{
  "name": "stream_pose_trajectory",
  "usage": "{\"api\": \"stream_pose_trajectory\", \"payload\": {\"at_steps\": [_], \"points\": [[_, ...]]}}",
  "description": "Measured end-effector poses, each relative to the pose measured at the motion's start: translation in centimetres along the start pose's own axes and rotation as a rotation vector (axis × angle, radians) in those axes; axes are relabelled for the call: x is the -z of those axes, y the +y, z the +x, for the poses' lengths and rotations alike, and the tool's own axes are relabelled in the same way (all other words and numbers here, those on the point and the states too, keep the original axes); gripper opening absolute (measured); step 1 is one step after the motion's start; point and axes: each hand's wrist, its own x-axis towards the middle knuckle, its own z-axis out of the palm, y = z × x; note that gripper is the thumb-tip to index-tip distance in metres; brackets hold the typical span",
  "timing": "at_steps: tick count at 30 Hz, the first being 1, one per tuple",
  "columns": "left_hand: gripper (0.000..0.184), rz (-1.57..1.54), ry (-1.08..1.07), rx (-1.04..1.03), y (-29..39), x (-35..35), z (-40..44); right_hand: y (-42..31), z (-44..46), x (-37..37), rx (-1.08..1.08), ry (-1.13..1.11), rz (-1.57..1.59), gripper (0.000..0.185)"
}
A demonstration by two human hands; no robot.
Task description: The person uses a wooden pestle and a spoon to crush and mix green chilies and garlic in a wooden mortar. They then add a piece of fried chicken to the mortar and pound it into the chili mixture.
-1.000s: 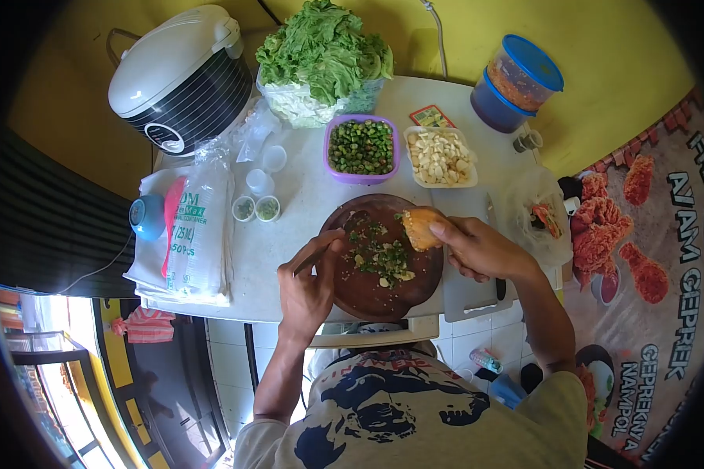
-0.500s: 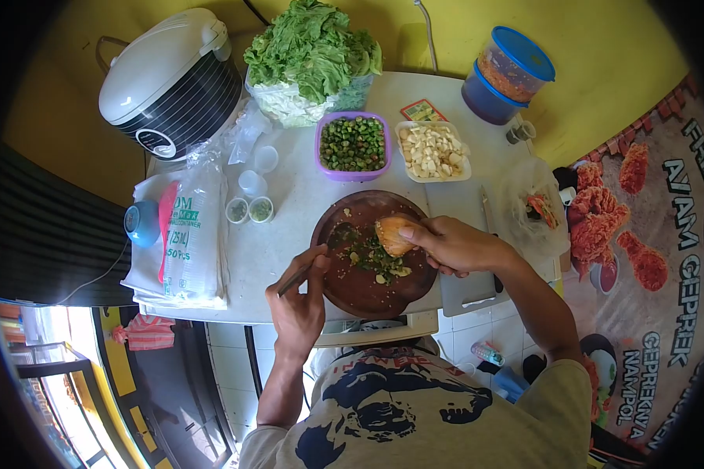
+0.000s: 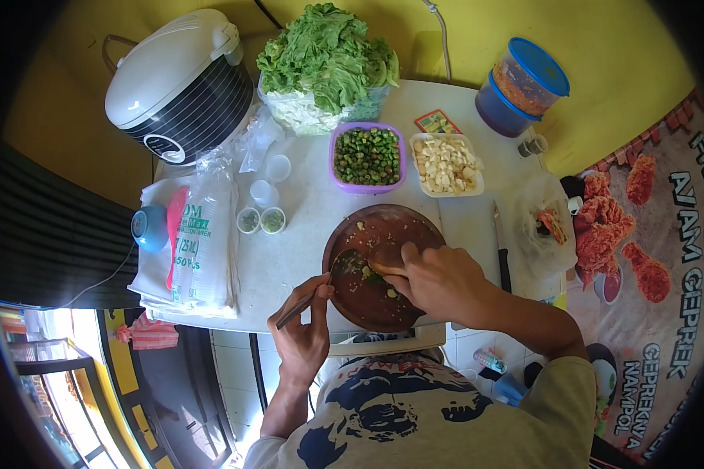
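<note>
A round brown mortar [image 3: 399, 223] stands at the table's front edge, with crushed green chili and garlic [image 3: 358, 266] inside. My right hand [image 3: 450, 285] is wrapped round a wooden pestle [image 3: 386, 268], its head down in the mortar and largely covered by my fingers. At the mortar's left rim, my left hand [image 3: 303, 336] grips a spoon [image 3: 296, 311] by its handle. The spoon's far end reaches in beside the mix. Behind the mortar are a purple tub of cut green chilies [image 3: 367, 156] and a white tub of peeled garlic [image 3: 447, 164].
A knife [image 3: 502, 250] lies right of the mortar, near a plastic bag [image 3: 544, 227]. Small plastic cups [image 3: 264, 191] and a container pack [image 3: 199, 250] sit left. Lettuce [image 3: 325, 62], a rice cooker [image 3: 180, 86] and blue-lidded containers [image 3: 522, 86] line the back.
My right hand has turned over and lowered the pestle into the mortar. The crushed mix is bunched closer to the spoon. The whole view has shifted slightly.
</note>
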Motion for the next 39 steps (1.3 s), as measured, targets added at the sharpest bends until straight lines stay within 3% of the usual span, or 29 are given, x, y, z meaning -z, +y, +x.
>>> {"api": "stream_pose_trajectory", "payload": {"at_steps": [16, 19, 23, 28, 36, 38, 39], "points": [[0.018, 0.093, -0.003, 0.028, 0.8, 0.1, 0.5, 2.6, 1.1, -0.9, 0.153, 0.148, -0.002, 0.051], [0.018, 0.075, -0.001, 0.026, 1.0, 0.2, 0.0, 3.9, 0.1, -0.9, 0.022, 0.124, 0.109, 0.05], [0.017, 0.079, 0.041, 0.014, 0.5, -0.1, -0.2, 1.4, -2.4, -1.0, 0.054, 0.179, -0.002, 0.048], [0.017, 0.057, 0.125, 0.011, 0.1, -0.1, 0.0, -2.0, -1.7, -3.2, 0.242, 0.319, -0.084, 0.043], [0.017, 0.062, 0.124, 0.008, -0.2, -0.2, -0.4, 1.9, 0.3, -1.1, 0.104, 0.234, -0.093, 0.046], [0.016, 0.119, 0.074, 0.002, 0.0, 0.0, -0.5, 3.4, 0.3, -0.3, -0.092, 0.136, 0.088, 0.056], [0.016, 0.119, 0.079, 0.005, 0.0, -0.1, -0.6, 4.7, 0.2, -0.4, -0.088, 0.133, 0.086, 0.056]]}}
